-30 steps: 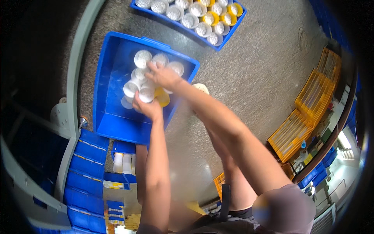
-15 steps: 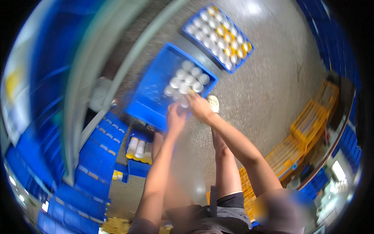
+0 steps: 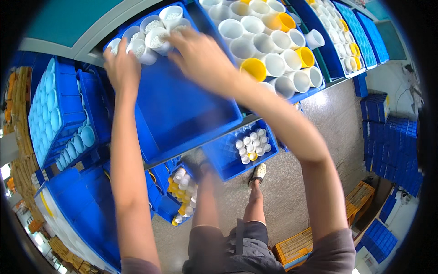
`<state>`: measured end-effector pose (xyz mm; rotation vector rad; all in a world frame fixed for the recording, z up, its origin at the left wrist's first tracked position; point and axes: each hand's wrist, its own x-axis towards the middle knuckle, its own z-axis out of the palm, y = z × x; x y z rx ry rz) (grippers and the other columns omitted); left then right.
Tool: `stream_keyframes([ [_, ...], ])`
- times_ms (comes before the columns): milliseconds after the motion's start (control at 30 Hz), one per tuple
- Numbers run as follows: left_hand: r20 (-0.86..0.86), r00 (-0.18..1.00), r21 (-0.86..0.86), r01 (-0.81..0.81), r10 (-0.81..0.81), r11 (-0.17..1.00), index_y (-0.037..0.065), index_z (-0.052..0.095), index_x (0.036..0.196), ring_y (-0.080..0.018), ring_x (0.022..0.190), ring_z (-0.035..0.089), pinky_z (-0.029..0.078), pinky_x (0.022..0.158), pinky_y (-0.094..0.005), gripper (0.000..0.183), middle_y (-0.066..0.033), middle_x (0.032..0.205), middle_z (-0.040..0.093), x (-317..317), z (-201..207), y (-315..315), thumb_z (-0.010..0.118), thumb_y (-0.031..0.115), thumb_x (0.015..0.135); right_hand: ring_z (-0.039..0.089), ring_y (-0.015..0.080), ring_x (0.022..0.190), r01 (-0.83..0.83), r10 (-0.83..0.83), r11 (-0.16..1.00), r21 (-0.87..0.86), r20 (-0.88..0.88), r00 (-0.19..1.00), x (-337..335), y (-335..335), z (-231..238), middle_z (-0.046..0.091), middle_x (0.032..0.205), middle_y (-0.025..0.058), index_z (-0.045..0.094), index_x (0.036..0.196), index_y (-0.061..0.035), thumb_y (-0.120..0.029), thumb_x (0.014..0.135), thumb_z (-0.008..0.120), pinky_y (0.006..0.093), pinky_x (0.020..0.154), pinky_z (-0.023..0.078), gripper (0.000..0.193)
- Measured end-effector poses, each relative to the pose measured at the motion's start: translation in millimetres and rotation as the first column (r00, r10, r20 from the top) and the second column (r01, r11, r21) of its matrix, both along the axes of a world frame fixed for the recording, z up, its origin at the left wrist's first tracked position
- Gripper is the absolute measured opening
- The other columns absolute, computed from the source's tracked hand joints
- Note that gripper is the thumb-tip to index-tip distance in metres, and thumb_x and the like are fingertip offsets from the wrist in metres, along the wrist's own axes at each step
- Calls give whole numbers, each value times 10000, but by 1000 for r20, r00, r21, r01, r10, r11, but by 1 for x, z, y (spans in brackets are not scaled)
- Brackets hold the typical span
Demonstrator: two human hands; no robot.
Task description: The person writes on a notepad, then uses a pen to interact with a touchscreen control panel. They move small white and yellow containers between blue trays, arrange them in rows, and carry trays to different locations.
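Note:
Several white cups [image 3: 157, 38] filled with white granules stand close together at the far end of a large blue crate [image 3: 182, 112]. My left hand [image 3: 123, 68] is at the left side of the group, its fingers curled over the rims of the nearest cups. On the other side, my right hand [image 3: 203, 59], slightly blurred, reaches in with fingertips against the right-hand cups. The cups sit between my two hands. Part of the rightmost cup is hidden behind the right fingers. The crate's near part is bare blue.
A crate of white and yellow cups [image 3: 262, 43] stands to the right. Light blue cups [image 3: 45, 102] fill a crate at left. Below, on the floor, lies a blue crate [image 3: 228, 171] with small white containers, near my shoe [image 3: 260, 171]. Orange crates [image 3: 294, 246] stand lower right.
My view and both hands have moved from the floor crate up to the raised blue crate. White cups are now between my hands there.

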<state>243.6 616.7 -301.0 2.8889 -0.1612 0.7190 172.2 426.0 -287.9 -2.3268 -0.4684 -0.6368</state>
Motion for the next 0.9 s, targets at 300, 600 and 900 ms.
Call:
stream_keyframes([
  [300,-352,935,4,50,-45,999,98,733,1078,-407,971,667,541,846,-452,278,-227,1008,695,79,-30,26,605,60,834,717,240,846,152,-279,547,-823,-8,960,183,46,-93,743,929,91,758,921,-126,-163,860,585,388,697,550,187],
  [600,-250,963,-410,-12,-100,912,38,703,1136,-241,881,701,533,804,-316,280,-177,1012,714,-105,80,21,694,103,863,694,325,848,-83,0,961,-265,-298,954,-30,-39,75,682,986,171,674,1046,-41,-62,773,643,379,763,558,276],
  [900,-643,652,-602,-106,-402,791,-36,695,1052,-152,761,658,508,641,-248,333,-101,974,668,-344,113,-37,608,-175,763,699,332,721,-176,58,979,-107,-676,734,-310,-164,97,603,969,194,651,1123,-1,-26,709,633,385,624,588,415],
])
